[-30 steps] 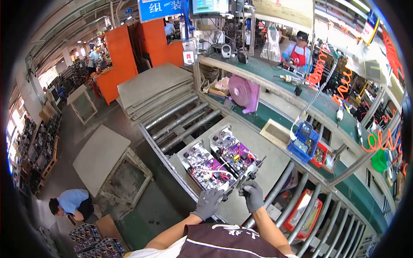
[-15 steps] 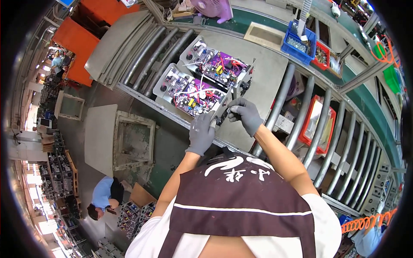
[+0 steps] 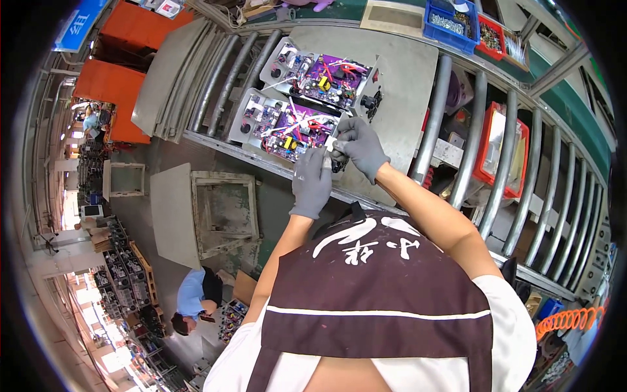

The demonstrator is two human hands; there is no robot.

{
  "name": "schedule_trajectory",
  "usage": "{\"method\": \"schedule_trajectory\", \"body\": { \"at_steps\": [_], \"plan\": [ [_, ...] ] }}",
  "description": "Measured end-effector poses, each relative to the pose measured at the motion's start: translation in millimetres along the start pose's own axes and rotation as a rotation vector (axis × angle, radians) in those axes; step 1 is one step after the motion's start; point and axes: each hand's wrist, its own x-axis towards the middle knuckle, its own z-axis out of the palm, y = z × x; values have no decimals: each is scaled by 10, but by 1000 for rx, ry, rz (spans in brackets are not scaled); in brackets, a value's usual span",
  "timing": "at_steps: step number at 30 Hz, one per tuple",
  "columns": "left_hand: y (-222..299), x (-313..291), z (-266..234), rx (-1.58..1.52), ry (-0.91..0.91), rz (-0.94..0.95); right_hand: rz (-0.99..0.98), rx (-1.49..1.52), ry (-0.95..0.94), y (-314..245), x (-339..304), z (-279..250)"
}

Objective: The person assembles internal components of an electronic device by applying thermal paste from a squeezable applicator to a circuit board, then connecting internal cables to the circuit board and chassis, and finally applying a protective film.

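Two open grey metal housings lie side by side, each with a purple circuit board and red, white and black wires. My left hand (image 3: pixel 311 183), in a grey glove, grips the near right corner of the nearer housing (image 3: pixel 239 128). At the end panel of that housing my right hand (image 3: pixel 363 149), also gloved, is closed in a pinch. A small whitish piece (image 3: pixel 331 144) shows between the hands, but its kind is unclear. Black parts (image 3: pixel 338 166) sit below the right fingers. The farther housing (image 3: pixel 269 68) has a black fitting (image 3: pixel 371 102) at its right end.
A grey board (image 3: pixel 406 85) under the housings rests on a roller conveyor (image 3: pixel 465 147). Blue (image 3: pixel 450 29) and red (image 3: pixel 490 38) bins of small hardware stand at the back. A red crate (image 3: pixel 504 150) lies below the rollers. A crouching person (image 3: pixel 193 294) is at lower left.
My right hand has moved left and up, closer to the nearer housing's board. The left hand has shifted slightly up along the corner. The whole view has tilted.
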Motion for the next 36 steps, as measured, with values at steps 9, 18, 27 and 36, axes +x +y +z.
{"method": "schedule_trajectory", "body": {
  "at_steps": [9,18,27,36],
  "plan": [
    [-64,7,10,-22,4,29,8,2,-21,34,50,3],
    [8,16,-15,-37,-22,34,14,-80,9,23,54,36],
    [-88,84,-21,-45,-115,60,181,-402,48,-30,-45,-233],
    [-103,147,-84,10,-192,115,272,11,268,492,-654,-763]
  ]
}}
